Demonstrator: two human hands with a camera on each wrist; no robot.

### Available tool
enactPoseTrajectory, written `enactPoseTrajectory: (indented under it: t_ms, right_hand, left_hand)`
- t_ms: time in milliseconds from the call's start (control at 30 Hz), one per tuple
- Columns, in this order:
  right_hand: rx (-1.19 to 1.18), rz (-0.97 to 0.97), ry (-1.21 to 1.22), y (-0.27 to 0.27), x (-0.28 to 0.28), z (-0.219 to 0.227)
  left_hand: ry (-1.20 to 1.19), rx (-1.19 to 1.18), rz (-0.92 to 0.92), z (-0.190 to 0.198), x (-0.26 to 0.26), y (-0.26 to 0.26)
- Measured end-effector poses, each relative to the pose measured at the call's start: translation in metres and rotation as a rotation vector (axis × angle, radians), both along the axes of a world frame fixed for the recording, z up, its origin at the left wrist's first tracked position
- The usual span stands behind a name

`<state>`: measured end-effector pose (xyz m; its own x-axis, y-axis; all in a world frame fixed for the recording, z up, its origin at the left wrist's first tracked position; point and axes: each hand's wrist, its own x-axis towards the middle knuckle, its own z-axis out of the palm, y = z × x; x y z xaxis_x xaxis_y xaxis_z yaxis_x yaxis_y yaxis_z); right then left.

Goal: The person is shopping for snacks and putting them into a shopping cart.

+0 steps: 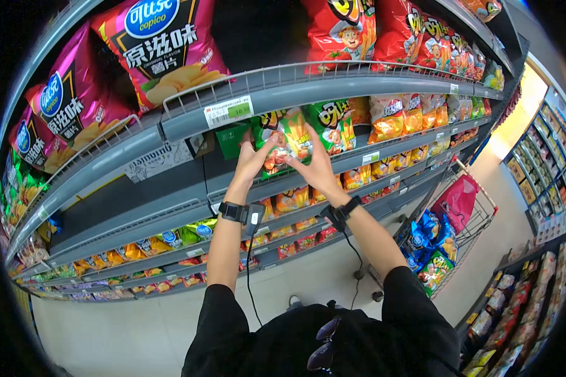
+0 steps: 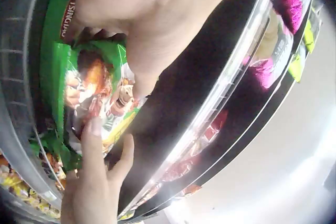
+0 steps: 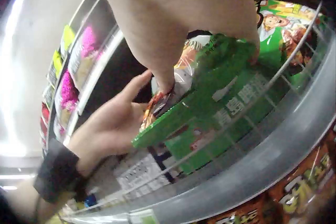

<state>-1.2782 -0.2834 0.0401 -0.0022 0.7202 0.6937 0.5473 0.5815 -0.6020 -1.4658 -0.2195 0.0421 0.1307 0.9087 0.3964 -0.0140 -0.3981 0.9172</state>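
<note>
Both hands are up at the shelf [image 1: 333, 164], holding one green snack bag [image 1: 287, 139] between them. The left hand [image 1: 253, 160] pinches its left side and the right hand [image 1: 317, 164] pinches its right side. The bag looks light, puffy and crinkly, so it could slip. Holding its flat edges seems best, without squeezing the middle.

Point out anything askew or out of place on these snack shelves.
The shelf left of the green snack bag is bare while neighbouring rows are full. Both the left hand and right hand hold that bag. Nothing looks spilled or damaged.
</note>
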Motion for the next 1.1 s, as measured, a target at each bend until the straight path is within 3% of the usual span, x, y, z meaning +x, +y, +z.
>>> enactPoseTrajectory:
  t_ms: [100, 233, 267, 367, 467, 533, 600, 633, 667, 700, 733, 767, 833, 900, 967, 1000, 1033, 1100]
  right_hand:
    - [0.006, -0.079, -0.095, 0.036, 0.003, -0.026]
    - [-0.09, -0.285, -0.348, 0.036, 0.008, -0.056]
    - [-0.114, -0.186, -0.257, 0.036, 0.012, -0.059]
    - [-0.147, -0.146, -0.204, 0.018, 0.019, -0.042]
    - [-0.115, -0.198, -0.24, -0.007, 0.028, -0.043]
    - [-0.09, -0.104, -0.147, -0.035, 0.049, -0.049]
    - [-0.157, -0.031, 0.007, -0.077, 0.085, -0.052]
    - [-0.182, -0.033, 0.064, -0.098, 0.108, -0.057]
    - [-0.256, -0.132, 0.086, -0.121, 0.137, -0.067]
    - [-0.324, -0.215, 0.106, -0.144, 0.166, -0.077]
    - [-0.387, -0.285, 0.131, -0.166, 0.195, -0.088]
    - [-0.302, -0.421, 0.115, -0.184, 0.229, -0.118]
    - [-0.461, -0.692, 0.17, -0.232, 0.299, -0.152]
    - [-0.636, -1.043, 0.008, -0.279, 0.365, -0.201]
    - [-0.705, -1.242, -0.046, -0.324, 0.419, -0.235]
    - [-0.901, -1.416, -0.005, -0.34, 0.438, -0.252]
    - [-1.0, -1.458, 0.006, -0.359, 0.469, -0.29]
    - [-1.172, -1.523, 0.174, -0.376, 0.486, -0.313]
  left_hand:
    - [0.28, 0.126, 0.172, -0.021, 0.01, 0.032]
    - [0.414, 0.194, 0.245, -0.049, 0.026, 0.035]
    - [0.426, 0.147, 0.242, -0.046, 0.027, 0.028]
    - [0.351, 0.124, 0.115, -0.054, 0.027, 0.038]
    - [0.535, 0.05, 0.17, -0.055, 0.027, 0.04]
    - [0.59, 0.038, 0.171, -0.046, 0.03, 0.029]
    - [0.708, 0.114, 0.302, -0.055, 0.03, 0.026]
    - [0.666, 0.514, 0.432, -0.074, 0.029, 0.034]
    - [0.637, 0.42, 0.41, -0.074, 0.03, 0.02]
    - [0.708, 0.452, 0.525, -0.068, 0.039, 0.0]
    - [0.632, 0.513, 0.59, -0.047, 0.069, -0.035]
    - [0.621, 0.587, 0.589, -0.041, 0.086, -0.056]
    - [0.529, 0.437, 0.423, -0.049, 0.127, -0.094]
    - [0.537, 0.353, 0.229, -0.072, 0.159, -0.116]
    - [0.57, 0.113, 0.041, -0.11, 0.188, -0.127]
    - [0.611, 0.102, 0.002, -0.112, 0.213, -0.143]
    - [0.656, 0.031, -0.081, -0.125, 0.228, -0.151]
    - [0.69, -0.031, -0.204, -0.123, 0.273, -0.172]
